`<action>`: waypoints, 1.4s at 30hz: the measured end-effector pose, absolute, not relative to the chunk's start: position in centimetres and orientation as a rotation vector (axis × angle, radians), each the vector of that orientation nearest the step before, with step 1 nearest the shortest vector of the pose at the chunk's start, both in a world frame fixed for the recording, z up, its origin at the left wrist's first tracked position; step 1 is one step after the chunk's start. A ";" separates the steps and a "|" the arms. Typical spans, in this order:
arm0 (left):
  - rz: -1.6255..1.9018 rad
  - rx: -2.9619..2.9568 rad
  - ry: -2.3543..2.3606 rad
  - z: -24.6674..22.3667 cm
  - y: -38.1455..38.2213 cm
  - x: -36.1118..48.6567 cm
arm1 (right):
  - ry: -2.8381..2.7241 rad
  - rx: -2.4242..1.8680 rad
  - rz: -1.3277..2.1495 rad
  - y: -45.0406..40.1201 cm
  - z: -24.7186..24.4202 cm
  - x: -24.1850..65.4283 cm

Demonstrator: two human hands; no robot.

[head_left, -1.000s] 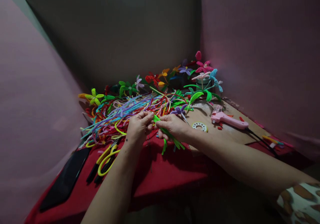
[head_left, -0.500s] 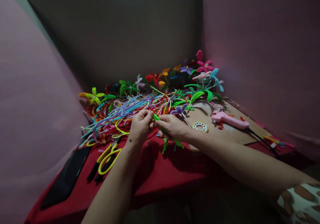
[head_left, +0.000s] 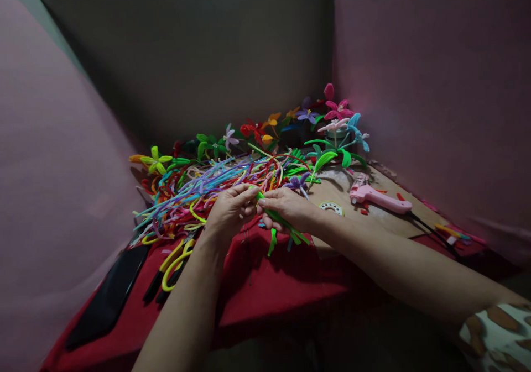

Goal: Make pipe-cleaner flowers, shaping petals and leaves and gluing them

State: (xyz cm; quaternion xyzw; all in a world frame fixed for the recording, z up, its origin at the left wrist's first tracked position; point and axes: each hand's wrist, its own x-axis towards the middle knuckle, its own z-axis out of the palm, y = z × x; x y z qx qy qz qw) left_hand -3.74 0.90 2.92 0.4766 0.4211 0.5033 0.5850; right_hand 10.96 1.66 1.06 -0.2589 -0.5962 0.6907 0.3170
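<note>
Green fuzzy stems [head_left: 297, 235], bunched, held over red cloth [head_left: 286, 292]. Left hand [head_left: 230, 210] pinches the upper tip; right hand [head_left: 288, 206] grips lower down, loose ends trailing toward four o'clock. From the hands: multicoloured stem heap [head_left: 211, 178] at eleven, pink glue gun [head_left: 385, 200] at three, yellow-handled pliers [head_left: 171, 257] at eight.

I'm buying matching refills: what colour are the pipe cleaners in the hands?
Bright green pipe cleaners, seen best in the head view.
</note>
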 end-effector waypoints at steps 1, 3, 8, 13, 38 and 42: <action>1.171 1.114 0.990 2.9 0.9 -3.8 | -1.570 -0.666 1.828 1.7 1.0 11.0; 1.180 1.119 1.025 2.7 0.8 -3.8 | -1.552 -0.647 1.858 1.7 1.0 10.9; 1.281 1.096 1.130 2.6 0.7 -3.5 | -1.466 -0.696 1.958 1.4 1.1 10.6; 1.362 1.220 1.282 2.7 0.8 -3.8 | -1.463 -0.750 1.992 1.1 0.9 10.4; 1.269 1.127 0.942 3.6 0.9 -5.4 | -1.497 -0.562 2.121 1.5 0.8 11.3; 1.281 1.176 1.016 3.6 0.7 -5.3 | -1.489 -0.522 2.158 1.7 0.7 11.4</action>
